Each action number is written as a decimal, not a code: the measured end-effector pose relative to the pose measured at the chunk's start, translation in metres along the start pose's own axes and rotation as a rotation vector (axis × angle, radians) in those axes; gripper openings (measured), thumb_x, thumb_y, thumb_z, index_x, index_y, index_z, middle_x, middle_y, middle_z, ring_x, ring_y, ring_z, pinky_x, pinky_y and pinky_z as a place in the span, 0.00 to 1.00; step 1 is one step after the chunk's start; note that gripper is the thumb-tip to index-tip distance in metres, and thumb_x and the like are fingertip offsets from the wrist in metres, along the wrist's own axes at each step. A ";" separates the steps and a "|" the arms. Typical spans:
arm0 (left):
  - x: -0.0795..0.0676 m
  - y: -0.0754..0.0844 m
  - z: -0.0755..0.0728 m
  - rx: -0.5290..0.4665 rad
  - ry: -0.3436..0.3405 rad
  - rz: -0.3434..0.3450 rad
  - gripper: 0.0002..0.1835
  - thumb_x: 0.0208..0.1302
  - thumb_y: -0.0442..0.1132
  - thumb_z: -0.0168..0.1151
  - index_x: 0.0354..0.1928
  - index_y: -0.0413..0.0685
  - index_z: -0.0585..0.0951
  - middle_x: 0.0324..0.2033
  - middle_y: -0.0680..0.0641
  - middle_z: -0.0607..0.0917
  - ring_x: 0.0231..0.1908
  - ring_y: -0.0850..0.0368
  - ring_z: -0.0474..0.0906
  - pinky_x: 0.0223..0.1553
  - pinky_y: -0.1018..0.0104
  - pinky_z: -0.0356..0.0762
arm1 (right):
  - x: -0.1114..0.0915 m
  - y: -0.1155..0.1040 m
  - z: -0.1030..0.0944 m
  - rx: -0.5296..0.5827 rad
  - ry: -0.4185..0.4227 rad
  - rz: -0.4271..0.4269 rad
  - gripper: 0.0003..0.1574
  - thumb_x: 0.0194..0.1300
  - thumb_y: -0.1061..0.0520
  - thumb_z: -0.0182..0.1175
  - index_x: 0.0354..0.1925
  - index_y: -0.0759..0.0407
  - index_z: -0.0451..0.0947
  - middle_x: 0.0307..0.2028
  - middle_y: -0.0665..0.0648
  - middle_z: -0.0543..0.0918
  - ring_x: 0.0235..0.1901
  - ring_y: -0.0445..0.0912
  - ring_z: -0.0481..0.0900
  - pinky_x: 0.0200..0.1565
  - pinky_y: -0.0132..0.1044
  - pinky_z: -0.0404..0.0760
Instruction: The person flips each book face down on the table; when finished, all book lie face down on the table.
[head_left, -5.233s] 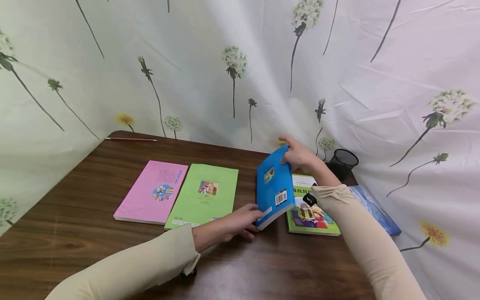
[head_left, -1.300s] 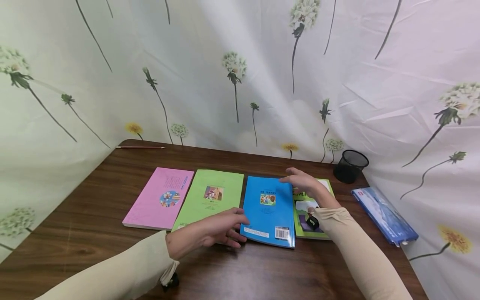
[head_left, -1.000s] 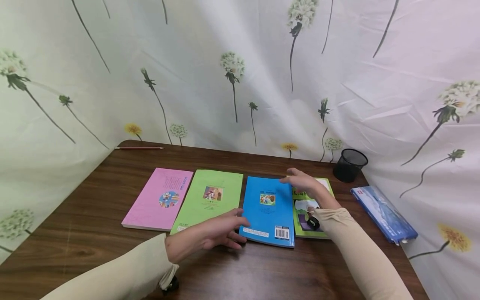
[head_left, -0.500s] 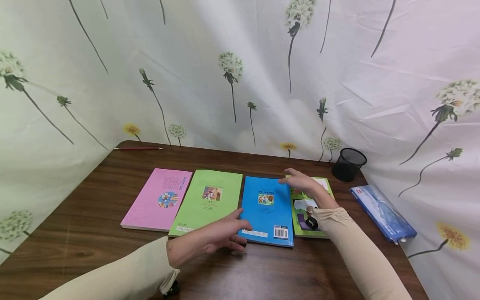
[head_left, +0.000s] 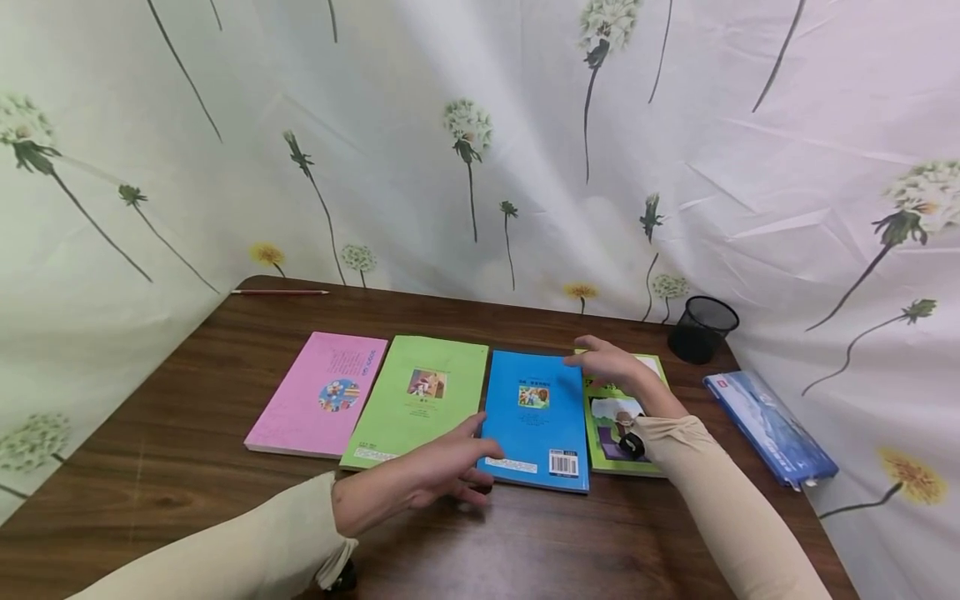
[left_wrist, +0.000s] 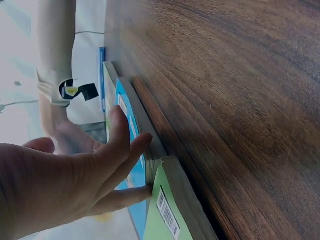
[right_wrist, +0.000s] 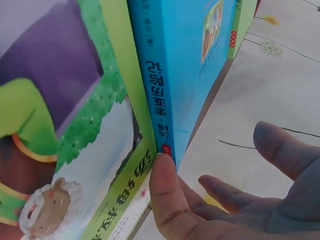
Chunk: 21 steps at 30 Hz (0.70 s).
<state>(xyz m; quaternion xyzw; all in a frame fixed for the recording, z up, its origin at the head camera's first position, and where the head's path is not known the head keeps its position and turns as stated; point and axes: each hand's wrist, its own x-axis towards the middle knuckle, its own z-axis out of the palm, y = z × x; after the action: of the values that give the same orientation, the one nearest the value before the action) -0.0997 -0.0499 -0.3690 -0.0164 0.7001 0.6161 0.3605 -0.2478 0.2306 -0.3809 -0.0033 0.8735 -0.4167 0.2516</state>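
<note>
A blue book [head_left: 534,433] lies flat, back cover up, in a row of books. To its left is a plain green book [head_left: 427,358]; to its right lies a green picture-cover book [head_left: 600,462], partly behind my right forearm. My left hand [head_left: 450,462] is at the blue book's near left corner, fingers loosely bent and spread; in the left wrist view one fingertip touches the seam between the blue and green books. My right hand [head_left: 615,368] is at the far right corner, with a fingertip [right_wrist: 164,167] against the top of the blue spine.
A pink book [head_left: 300,408] ends the row at the left. Behind it, a pencil [head_left: 281,292] lies along the table's back edge. A black mesh cup [head_left: 702,332] and a blue pack [head_left: 772,429] are at the right. Patterned cloth [head_left: 375,167] hangs behind the table.
Some seconds ago both hands held the blue book tilted up; it now lies flat between the two green books, and the grip is loosened. Over the last second the hands barely moved.
</note>
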 end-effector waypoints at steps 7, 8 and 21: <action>-0.002 0.000 0.001 -0.012 0.054 0.022 0.46 0.68 0.44 0.58 0.80 0.49 0.44 0.69 0.31 0.66 0.52 0.41 0.83 0.47 0.52 0.86 | 0.002 -0.001 0.003 -0.024 -0.019 -0.007 0.43 0.77 0.46 0.50 0.79 0.60 0.46 0.75 0.70 0.56 0.70 0.65 0.65 0.64 0.58 0.74; -0.002 0.000 0.001 -0.013 0.054 0.024 0.46 0.68 0.44 0.58 0.80 0.49 0.44 0.69 0.31 0.67 0.52 0.41 0.83 0.47 0.52 0.86 | 0.002 -0.001 0.003 -0.026 -0.017 -0.005 0.43 0.76 0.46 0.50 0.79 0.60 0.46 0.75 0.70 0.56 0.70 0.65 0.65 0.64 0.58 0.74; -0.001 0.000 0.001 -0.006 0.064 0.014 0.46 0.69 0.44 0.58 0.80 0.50 0.44 0.67 0.33 0.70 0.49 0.44 0.84 0.44 0.53 0.86 | 0.002 0.005 0.003 -0.066 -0.067 -0.038 0.40 0.76 0.48 0.50 0.77 0.60 0.51 0.76 0.68 0.56 0.69 0.64 0.66 0.62 0.58 0.76</action>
<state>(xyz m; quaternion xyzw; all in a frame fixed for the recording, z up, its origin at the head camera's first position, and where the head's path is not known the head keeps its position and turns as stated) -0.0986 -0.0498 -0.3685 -0.0322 0.7095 0.6198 0.3337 -0.2475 0.2313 -0.3866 -0.0422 0.8777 -0.3920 0.2723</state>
